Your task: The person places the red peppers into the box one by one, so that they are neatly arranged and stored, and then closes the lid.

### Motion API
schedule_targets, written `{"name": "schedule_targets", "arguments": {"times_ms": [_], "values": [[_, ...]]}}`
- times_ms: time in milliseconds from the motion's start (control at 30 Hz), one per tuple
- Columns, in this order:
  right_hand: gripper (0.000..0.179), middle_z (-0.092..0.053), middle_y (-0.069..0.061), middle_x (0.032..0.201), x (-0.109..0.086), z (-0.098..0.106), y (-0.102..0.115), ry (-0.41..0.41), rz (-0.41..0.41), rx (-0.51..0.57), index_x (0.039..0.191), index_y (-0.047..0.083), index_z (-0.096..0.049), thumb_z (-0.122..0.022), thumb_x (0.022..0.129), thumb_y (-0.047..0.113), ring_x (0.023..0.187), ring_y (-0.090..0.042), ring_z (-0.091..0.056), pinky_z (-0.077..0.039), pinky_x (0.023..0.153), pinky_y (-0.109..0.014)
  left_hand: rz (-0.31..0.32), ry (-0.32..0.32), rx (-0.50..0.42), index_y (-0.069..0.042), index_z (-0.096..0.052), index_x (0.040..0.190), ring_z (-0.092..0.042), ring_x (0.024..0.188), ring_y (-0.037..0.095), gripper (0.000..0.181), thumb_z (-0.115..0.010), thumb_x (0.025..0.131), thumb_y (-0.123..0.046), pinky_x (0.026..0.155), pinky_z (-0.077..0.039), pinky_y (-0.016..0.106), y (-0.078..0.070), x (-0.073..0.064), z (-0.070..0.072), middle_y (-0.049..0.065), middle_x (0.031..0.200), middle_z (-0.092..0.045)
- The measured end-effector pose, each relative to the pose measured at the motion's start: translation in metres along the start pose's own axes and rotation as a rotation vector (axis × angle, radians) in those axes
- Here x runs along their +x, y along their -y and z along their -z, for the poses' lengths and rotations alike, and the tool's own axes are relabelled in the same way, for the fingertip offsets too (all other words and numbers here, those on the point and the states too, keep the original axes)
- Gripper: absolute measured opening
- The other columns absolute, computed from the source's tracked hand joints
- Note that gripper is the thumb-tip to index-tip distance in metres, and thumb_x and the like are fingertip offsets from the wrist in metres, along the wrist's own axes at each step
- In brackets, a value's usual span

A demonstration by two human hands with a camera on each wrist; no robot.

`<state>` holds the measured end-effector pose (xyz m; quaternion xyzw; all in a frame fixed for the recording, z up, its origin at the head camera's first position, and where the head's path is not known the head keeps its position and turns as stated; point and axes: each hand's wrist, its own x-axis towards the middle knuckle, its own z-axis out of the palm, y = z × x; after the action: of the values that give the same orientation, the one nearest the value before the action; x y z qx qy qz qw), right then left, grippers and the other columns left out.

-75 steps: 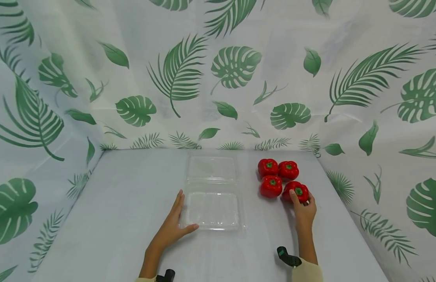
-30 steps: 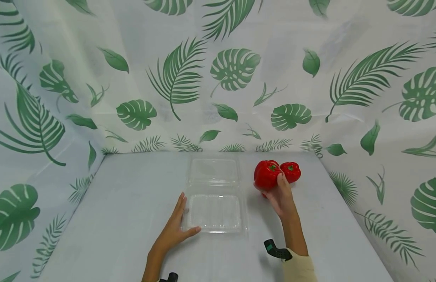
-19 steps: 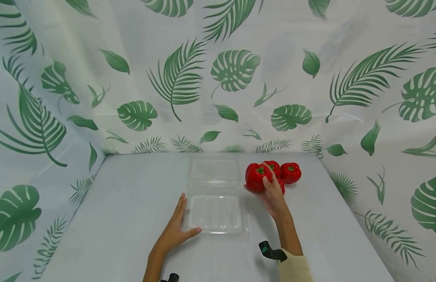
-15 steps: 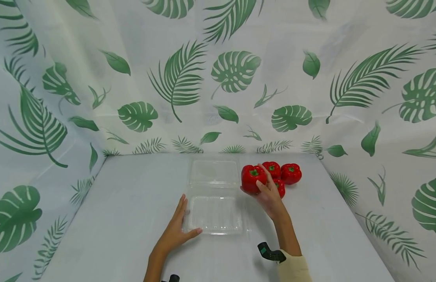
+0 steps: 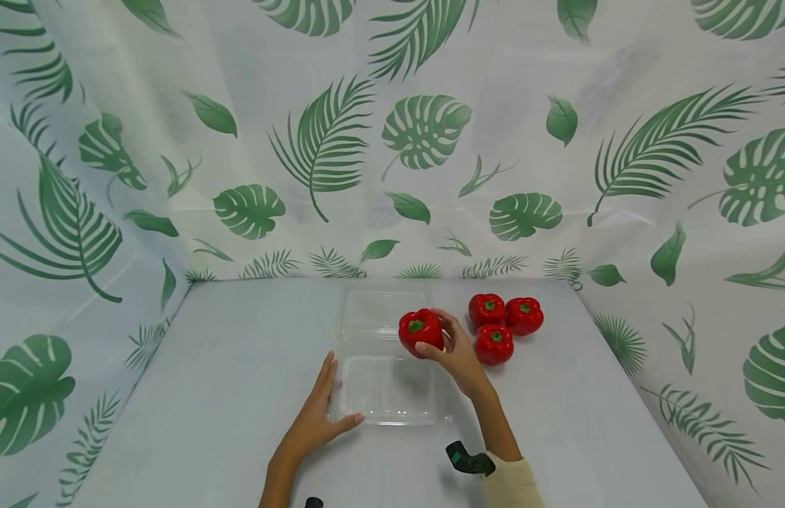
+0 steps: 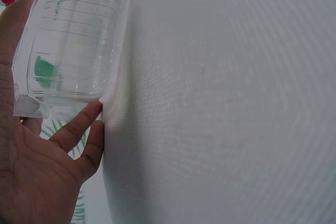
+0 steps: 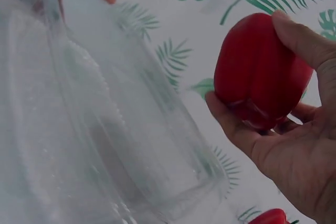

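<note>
In the head view my right hand point(image 5: 459, 356) grips a red bell pepper point(image 5: 421, 331) above the clear plastic clamshell box point(image 5: 386, 395). The right wrist view has the same pepper point(image 7: 260, 69) between thumb and fingers, held off the table beside the box point(image 7: 142, 129). The box lies unfolded, its lid point(image 5: 386, 310) flat toward the back. My left hand point(image 5: 313, 416) rests at the box's left side, fingers straight and thumb at the near edge. The left wrist view puts its fingertips against the end of the clear tray point(image 6: 73, 35).
Three more red bell peppers point(image 5: 494, 344) stand grouped on the white table point(image 5: 240, 381), right of the box. A leaf-printed white cloth point(image 5: 424, 134) hangs behind the table and along both sides.
My right hand has lifted the nearest right pepper from the group and carried it left, over the box. My left hand has stayed at the box's left edge.
</note>
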<state>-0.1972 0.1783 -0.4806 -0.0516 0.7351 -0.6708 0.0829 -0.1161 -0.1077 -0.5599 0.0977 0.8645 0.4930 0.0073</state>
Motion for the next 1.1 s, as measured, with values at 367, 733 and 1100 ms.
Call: {"name": "schedule_targets", "arguments": {"times_ms": [367, 733, 1100], "values": [[0.081, -0.049, -0.009, 0.143, 0.001, -0.035, -0.015, -0.021, 0.09, -0.287, 0.142, 0.017, -0.042, -0.085, 0.075, 0.029, 0.134, -0.032, -0.045, -0.051, 0.102, -0.05, 0.033, -0.002, 0.016, -0.012, -0.013, 0.158, -0.021, 0.15, 0.033, 0.111, -0.08, 0.076, -0.047, 0.113, -0.03, 0.06, 0.001, 0.001, -0.002, -0.005, 0.166, -0.002], [0.079, -0.056, -0.013, 0.135, 0.005, -0.06, -0.03, 0.022, 0.142, -0.486, 0.139, 0.014, -0.047, -0.087, 0.072, 0.032, 0.124, -0.032, -0.053, -0.055, 0.095, -0.051, 0.032, -0.008, 0.019, -0.013, -0.014, 0.158, -0.029, 0.147, 0.033, 0.111, -0.08, 0.076, -0.046, 0.112, -0.033, 0.06, 0.002, 0.0, -0.003, -0.005, 0.166, -0.004], [0.084, -0.055, -0.017, 0.134, 0.011, -0.089, -0.035, 0.06, 0.158, -0.532, 0.139, 0.003, -0.044, -0.087, 0.071, 0.026, 0.122, -0.036, -0.054, -0.054, 0.095, -0.053, 0.009, -0.002, 0.016, -0.013, -0.014, 0.158, -0.044, 0.139, 0.032, 0.108, -0.079, 0.077, -0.044, 0.111, -0.037, 0.058, 0.001, 0.001, -0.001, -0.005, 0.166, -0.004]]}}
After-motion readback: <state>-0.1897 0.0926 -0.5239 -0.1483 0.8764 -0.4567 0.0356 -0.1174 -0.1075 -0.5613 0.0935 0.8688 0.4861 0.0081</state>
